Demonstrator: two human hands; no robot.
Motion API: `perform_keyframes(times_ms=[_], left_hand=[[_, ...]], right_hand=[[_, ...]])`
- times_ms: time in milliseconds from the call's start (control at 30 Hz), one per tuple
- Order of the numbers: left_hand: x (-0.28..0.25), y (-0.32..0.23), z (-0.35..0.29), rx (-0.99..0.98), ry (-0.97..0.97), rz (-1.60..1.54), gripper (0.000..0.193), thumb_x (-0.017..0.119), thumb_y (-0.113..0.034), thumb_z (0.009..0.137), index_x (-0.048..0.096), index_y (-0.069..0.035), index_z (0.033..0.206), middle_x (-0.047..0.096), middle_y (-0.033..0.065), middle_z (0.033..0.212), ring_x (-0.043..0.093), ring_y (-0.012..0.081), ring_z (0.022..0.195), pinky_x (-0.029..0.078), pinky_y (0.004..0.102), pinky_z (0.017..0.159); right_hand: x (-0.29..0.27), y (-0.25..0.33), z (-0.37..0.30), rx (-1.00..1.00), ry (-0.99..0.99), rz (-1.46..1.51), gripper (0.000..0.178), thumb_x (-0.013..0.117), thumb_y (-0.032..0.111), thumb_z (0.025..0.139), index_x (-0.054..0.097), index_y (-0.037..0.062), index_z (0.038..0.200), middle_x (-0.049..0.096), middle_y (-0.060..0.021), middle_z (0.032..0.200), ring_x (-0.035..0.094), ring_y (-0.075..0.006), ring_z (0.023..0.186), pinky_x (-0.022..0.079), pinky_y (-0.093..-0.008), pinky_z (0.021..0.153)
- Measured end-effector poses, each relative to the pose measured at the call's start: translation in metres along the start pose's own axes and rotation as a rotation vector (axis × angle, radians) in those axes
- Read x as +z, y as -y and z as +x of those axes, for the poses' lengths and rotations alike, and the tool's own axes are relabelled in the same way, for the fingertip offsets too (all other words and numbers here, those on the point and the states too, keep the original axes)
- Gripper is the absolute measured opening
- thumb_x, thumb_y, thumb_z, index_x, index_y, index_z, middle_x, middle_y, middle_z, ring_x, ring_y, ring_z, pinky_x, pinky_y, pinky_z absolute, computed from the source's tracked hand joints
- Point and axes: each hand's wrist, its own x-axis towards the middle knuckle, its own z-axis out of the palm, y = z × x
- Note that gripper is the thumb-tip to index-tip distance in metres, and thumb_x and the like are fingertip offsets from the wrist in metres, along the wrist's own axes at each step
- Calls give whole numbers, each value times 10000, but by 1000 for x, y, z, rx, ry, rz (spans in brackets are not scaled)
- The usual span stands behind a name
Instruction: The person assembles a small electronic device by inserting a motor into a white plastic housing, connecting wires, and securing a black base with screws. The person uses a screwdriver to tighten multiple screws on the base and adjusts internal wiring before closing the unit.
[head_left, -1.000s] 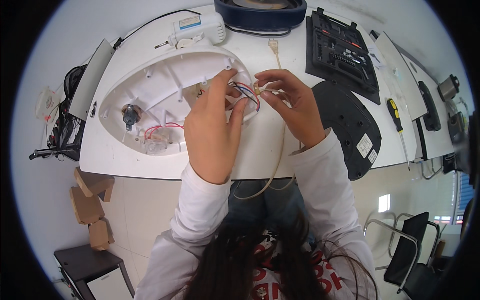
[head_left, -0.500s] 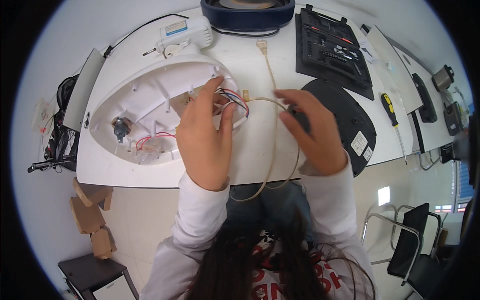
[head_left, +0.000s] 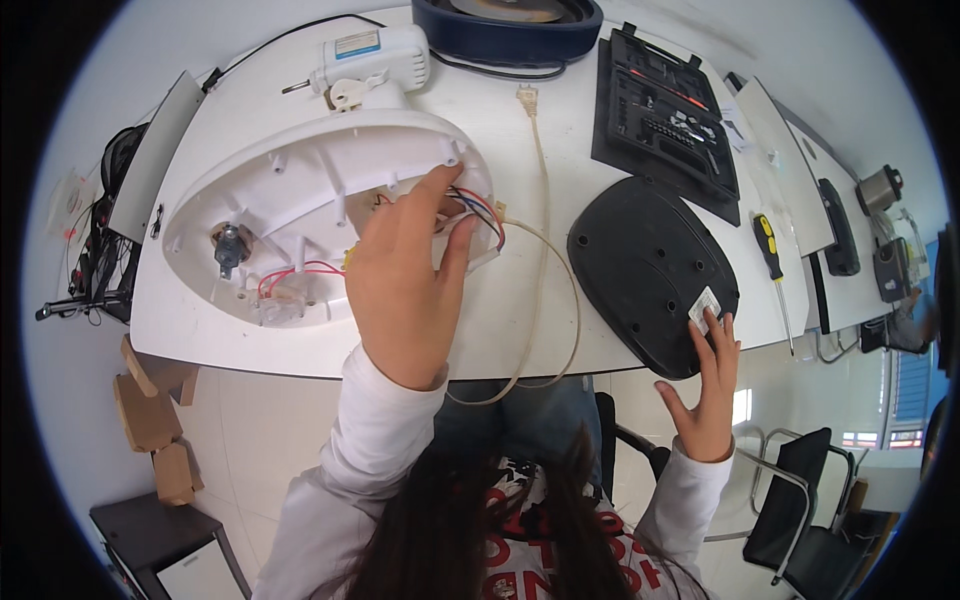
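A: How do the fingers of the left hand (head_left: 405,285) sit?

B: Thumb and forefinger are apart, curved at the right end of the white oval housing (head_left: 310,180). The others are mostly hidden, so I can't tell whether they clamp anything.

A: And those of the right hand (head_left: 708,400)?

B: Spread loosely, the thumb well out to the side, the tips over a pale label (head_left: 704,308) on the black base plate (head_left: 640,260). Whether they press down, I can't tell.

A: Where does everything lie, from the left?

B: The housing is open side up on the white table (head_left: 490,320). Toward its left end is a grey metal fitting (head_left: 229,250), then a clear plastic part (head_left: 282,302) with red wires. Just past the far side is a white motor unit (head_left: 395,62), its shaft pointing left.

A: And by the left hand?

B: Coloured wires (head_left: 485,202) bend out beside the thumb and forefinger. Next comes a pale cord (head_left: 546,220), looping over the near edge, its plug (head_left: 527,97) farther back.

A: Beyond that?

B: The base plate, flat near the table's near edge; behind it, an open black tool case (head_left: 670,115); then a yellow-and-black screwdriver (head_left: 767,245), apart from the plate.
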Motion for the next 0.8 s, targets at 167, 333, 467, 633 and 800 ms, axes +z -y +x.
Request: perform_keyframes(times_ms=[167,333,467,633,800], left_hand=[[0,2,-1,-2,-8,4,385,665,-3,726,569,-57,1095,623,75,789,578,231,718,448,329,624],[-1,1,0,-9,9,20,385,664,10,742,570,-53,1110,633,73,819,590,175,705,475,271,663],[-2,1,1,-3,8,19,382,666,12,739,568,-53,1103,635,78,810,594,181,700,479,270,664],[1,3,0,10,9,18,376,668,9,740,562,-51,1096,635,85,801,602,186,690,486,271,656],[0,1,-1,-8,-1,7,384,654,-18,742,545,-44,1109,598,92,768,580,245,692,447,325,603]], right_hand=[[10,53,25,-156,-156,342,353,588,-17,766,582,31,1116,576,-136,1153,523,-309,1116,409,-363,929],[32,83,50,-80,-70,479,245,619,49,803,599,14,1045,618,-144,973,614,-269,834,482,-308,732],[39,78,40,-17,92,646,200,618,35,810,595,-7,1004,628,-138,875,628,-241,716,492,-288,673],[40,73,29,134,-26,967,167,567,1,841,571,-24,1006,614,-96,845,600,-138,661,487,-236,605],[36,78,57,91,-140,984,153,552,11,852,564,-23,1000,598,-77,820,568,-102,627,471,-209,558]])
